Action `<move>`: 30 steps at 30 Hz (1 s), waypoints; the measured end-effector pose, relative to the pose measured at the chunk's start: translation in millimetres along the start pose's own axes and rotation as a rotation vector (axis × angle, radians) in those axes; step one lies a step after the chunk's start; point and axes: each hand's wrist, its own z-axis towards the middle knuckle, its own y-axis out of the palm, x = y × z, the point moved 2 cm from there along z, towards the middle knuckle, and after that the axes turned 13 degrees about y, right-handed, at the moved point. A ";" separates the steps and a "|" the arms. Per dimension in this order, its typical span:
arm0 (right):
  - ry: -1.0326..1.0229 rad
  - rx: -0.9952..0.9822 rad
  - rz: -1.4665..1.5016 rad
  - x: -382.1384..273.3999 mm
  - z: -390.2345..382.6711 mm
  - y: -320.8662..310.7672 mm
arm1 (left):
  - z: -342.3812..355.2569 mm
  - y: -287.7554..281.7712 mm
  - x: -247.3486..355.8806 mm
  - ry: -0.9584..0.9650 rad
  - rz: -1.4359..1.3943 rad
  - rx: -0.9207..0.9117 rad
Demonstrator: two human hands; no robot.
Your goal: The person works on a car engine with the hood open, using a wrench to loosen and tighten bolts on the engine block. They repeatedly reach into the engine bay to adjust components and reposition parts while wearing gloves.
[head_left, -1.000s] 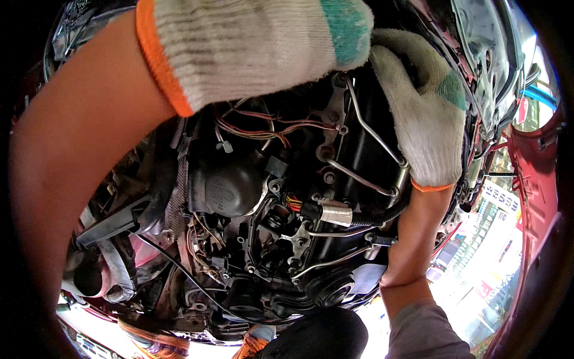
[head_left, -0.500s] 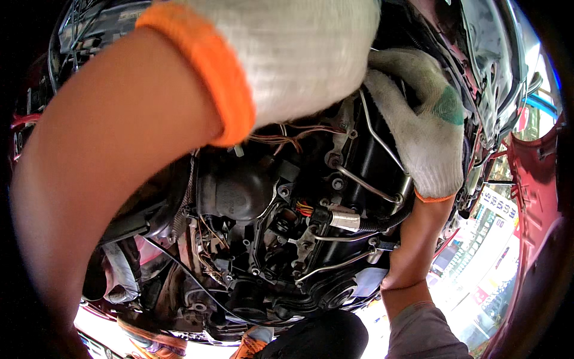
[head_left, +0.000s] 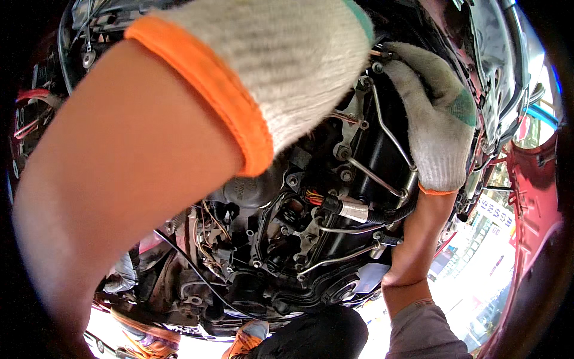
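Observation:
My left hand, in a white knitted glove with an orange cuff, is very close to the camera and spans the top of the view. Its fingers run out of sight, so their pose is hidden. On the far right of the engine is my right hand, in a similar glove with a green patch. Its thumb and fingers come together at a small dark piece by a copper-coloured wire end; what they pinch is too small to name. Just below them bends a thin metal pipe.
More metal pipes cross the black engine cover. A wiring connector with coloured wires joins a corrugated hose. A red body panel stands at the right. My dark-trousered knee and orange shoes show at the bottom.
My left glove and forearm have shifted lower in the view, covering more of the engine's left side. My right hand sits slightly further right, and its fingertips now show.

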 end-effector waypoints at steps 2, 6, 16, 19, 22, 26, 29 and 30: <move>0.045 0.025 0.003 0.8 -2.4 -2.6 | 4.2 1.4 -1.2 -0.012 0.018 0.003; -0.103 -0.047 -0.075 -3.4 1.3 -3.9 | -1.3 -5.2 0.8 -0.063 0.052 -0.021; 0.034 -0.075 0.045 7.6 -0.5 -1.2 | 3.2 17.9 -10.6 0.096 -0.248 0.203; -0.260 -0.145 -0.064 -20.1 20.5 1.8 | -14.8 -16.3 -10.2 -0.100 -0.147 0.124; -0.398 -0.225 -0.379 -5.5 36.5 -13.4 | 2.8 21.8 -9.7 -0.011 -0.168 0.234; -0.536 -0.353 -0.354 -24.5 52.0 -7.8 | -17.3 0.6 -12.7 0.078 -0.049 0.241; -0.527 -0.469 -0.446 -34.0 55.0 -14.1 | -17.0 0.9 -10.3 0.085 -0.037 0.241; -0.496 -0.505 -0.472 -37.0 56.3 -14.8 | -15.9 0.6 -10.4 0.068 -0.056 0.223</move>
